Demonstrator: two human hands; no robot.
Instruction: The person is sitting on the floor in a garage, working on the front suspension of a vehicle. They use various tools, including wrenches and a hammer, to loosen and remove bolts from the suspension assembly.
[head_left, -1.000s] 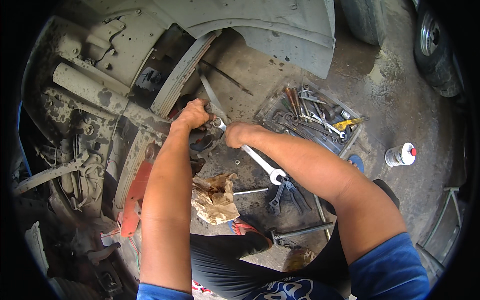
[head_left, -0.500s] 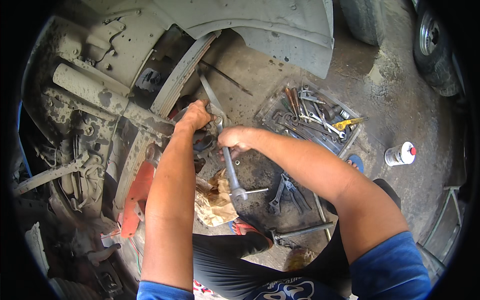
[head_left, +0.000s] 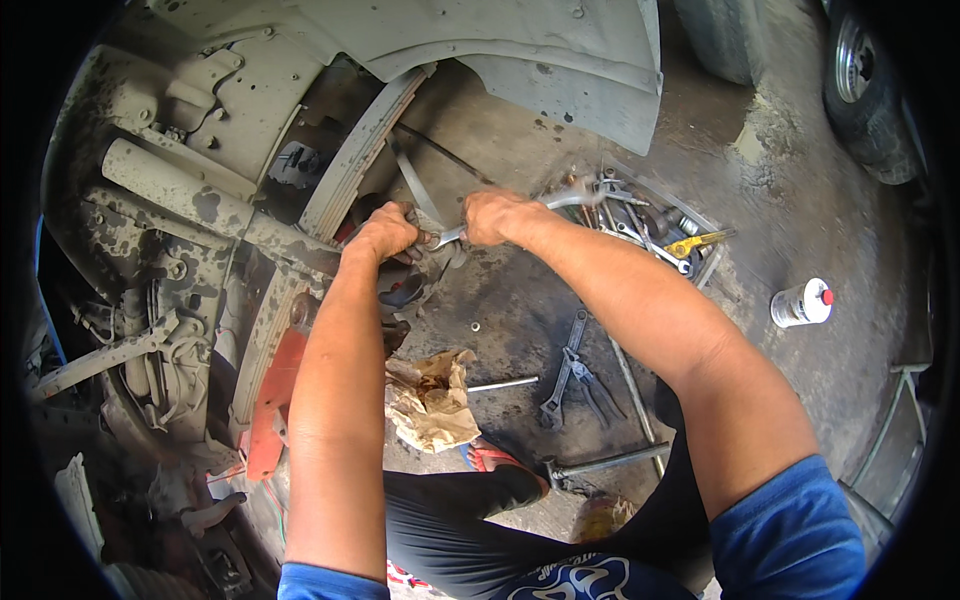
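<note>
My right hand (head_left: 490, 217) is closed round the middle of a large wrench (head_left: 572, 198). One end of the wrench sits close by my left hand (head_left: 389, 230), at a metal part under the vehicle; its other end points right, over the toolbox. The fingers of my left hand are curled at that metal part, and what lies in them is hidden. Just below both hands hangs a dark, greasy metal piece (head_left: 402, 290). Left of my left hand runs a leaf spring (head_left: 360, 155).
A clear toolbox (head_left: 712, 265) holds several wrenches and a yellow-handled tool (head_left: 700, 243). Pliers (head_left: 597, 388) and an adjustable wrench (head_left: 552, 408) lie on the floor, near a torn paper bag (head_left: 432, 405) and metal bar (head_left: 503, 384). A white can (head_left: 795, 306) stands right.
The wrench has swung from pointing toward me to pointing right, with my right hand moving up and away along with it. My left hand stays nearly in place.
</note>
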